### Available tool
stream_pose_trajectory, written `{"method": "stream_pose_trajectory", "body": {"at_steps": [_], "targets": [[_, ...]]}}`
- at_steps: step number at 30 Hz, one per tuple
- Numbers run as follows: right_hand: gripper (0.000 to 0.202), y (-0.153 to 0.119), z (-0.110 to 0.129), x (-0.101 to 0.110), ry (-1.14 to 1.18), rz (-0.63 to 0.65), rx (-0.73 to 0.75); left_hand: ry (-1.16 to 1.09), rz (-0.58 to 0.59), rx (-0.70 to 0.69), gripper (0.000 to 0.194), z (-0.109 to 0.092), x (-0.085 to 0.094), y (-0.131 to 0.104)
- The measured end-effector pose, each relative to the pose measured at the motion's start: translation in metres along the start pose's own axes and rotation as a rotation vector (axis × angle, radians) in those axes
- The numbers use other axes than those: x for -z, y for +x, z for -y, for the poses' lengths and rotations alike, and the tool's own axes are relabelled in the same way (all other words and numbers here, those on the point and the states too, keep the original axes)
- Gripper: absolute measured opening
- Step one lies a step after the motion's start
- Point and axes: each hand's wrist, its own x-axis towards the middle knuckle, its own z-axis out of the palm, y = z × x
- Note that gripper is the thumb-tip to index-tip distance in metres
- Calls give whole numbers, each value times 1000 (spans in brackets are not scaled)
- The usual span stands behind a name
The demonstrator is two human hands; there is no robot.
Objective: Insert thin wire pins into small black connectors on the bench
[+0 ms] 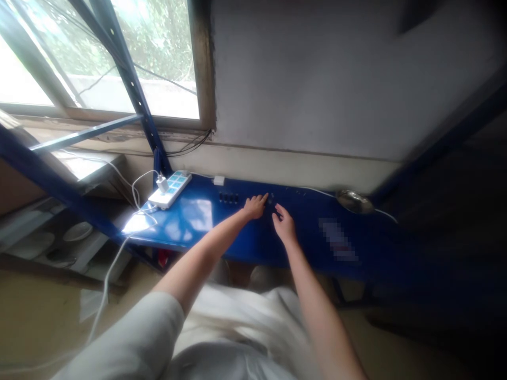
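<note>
And here we are, both hands out over the glossy blue, flat-topped surface (304, 232), centre of the frame! The left hand (254, 207) reaches in, index finger extended, right beside the small, clear-looking pieces (271, 199); whether it touches or grips one, I cannot tell. The right hand (284, 224) comes in just below them, its grip loosely open, fingers parted from thumb, nothing visible in it.

Look left of the hands: small dark pieces (226, 198) sit in a neat row, with the small white plastic block (218, 180) just above. As for progress, the row looks set out, my judgement, while the clear ones look loose and unsorted. Whether anything is finished, or how much is left, the view doesn't show.
</note>
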Motion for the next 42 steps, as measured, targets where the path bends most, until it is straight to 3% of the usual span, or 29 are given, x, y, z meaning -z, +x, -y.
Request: {"method": "stream_pose_trajectory", "body": {"at_steps": [6, 14, 26, 32, 39, 42], "targets": [[43, 2, -7, 5, -41, 15, -25, 12, -33, 63, 55, -7, -6, 9], [42, 2, -12, 5, -65, 18, -62, 48, -119, 20, 29, -1, -1, 14], [43, 3, -15, 1, -90, 30, -59, -52, -127, 51, 31, 4, 3, 20], [37, 11, -18, -3, -262, 93, -40, -257, -193, 119, 30, 8, 0, 6], [43, 28, -20, -21, -608, 277, -75, -593, -423, 313, 26, 7, -5, -27], [45, 33, -20, -28, -671, 329, -136, -729, -505, 302, 23, 8, -8, -48]]}}
